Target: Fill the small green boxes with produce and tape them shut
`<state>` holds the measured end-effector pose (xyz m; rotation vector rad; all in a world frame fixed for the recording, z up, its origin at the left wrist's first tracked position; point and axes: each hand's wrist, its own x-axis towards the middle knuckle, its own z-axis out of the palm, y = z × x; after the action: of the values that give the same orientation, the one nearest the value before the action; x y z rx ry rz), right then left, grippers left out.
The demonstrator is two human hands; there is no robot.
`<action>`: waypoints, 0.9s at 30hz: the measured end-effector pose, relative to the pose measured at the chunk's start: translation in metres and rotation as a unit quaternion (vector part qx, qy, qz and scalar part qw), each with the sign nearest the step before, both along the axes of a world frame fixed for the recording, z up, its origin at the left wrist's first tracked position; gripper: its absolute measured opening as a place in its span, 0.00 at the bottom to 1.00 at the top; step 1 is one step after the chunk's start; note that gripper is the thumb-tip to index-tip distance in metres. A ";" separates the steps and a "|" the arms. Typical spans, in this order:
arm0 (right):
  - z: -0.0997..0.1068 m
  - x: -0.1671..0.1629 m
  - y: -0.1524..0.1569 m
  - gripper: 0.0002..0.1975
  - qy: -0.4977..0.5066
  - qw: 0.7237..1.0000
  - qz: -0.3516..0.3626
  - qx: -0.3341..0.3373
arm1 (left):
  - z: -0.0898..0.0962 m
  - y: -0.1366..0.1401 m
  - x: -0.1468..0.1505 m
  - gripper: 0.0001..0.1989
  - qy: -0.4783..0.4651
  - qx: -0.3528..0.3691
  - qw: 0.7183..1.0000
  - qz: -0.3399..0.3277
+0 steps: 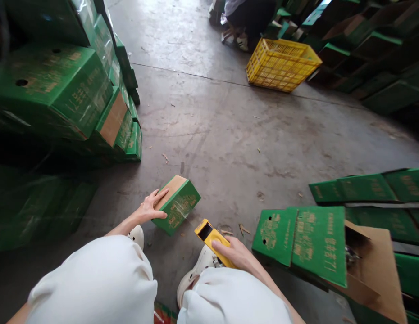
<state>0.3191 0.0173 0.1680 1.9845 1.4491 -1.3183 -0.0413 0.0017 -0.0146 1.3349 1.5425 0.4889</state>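
In front of my feet, a small green cardboard box [178,208] with gold print and a bare brown strip rests tilted on the floor. My left hand [151,207] grips its near left end, fingers over the brown strip and thumb against the green side. A yellow tape dispenser [214,241] with a dark window at its front is held in my right hand [234,251], just right of the box. A thin shiny strand, apparently clear tape, runs between box and dispenser.
Stacked green boxes [77,90] stand at the left. On the right, an open green carton [317,243] has its brown flaps out, near more green boxes [361,186]. A yellow plastic crate [280,65] stands ahead beside a crouching person [252,18]. Scraps litter the concrete floor [223,130].
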 end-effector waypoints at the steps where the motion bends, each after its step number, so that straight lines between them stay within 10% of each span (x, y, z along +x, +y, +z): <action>1: -0.007 -0.007 0.007 0.24 0.004 1.000 0.011 -0.008 | -0.003 0.001 -0.004 0.52 -0.007 0.003 1.000 -0.001; 8: -0.048 -0.063 0.042 0.25 0.003 0.996 0.084 0.004 | -0.019 0.005 -0.040 0.42 -0.102 0.008 0.993 0.061; 14: -0.068 -0.096 0.059 0.27 0.003 0.994 0.111 0.020 | -0.003 -0.006 -0.013 0.54 0.137 0.090 0.985 0.059; 27: -0.048 -0.090 0.057 0.28 -0.010 0.993 0.116 0.025 | 0.037 0.002 0.040 0.58 0.262 0.041 0.964 0.007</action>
<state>0.2287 0.0739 0.1202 1.7892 1.6589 -1.1691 -0.0013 0.0035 0.0219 1.6033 1.9754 0.2132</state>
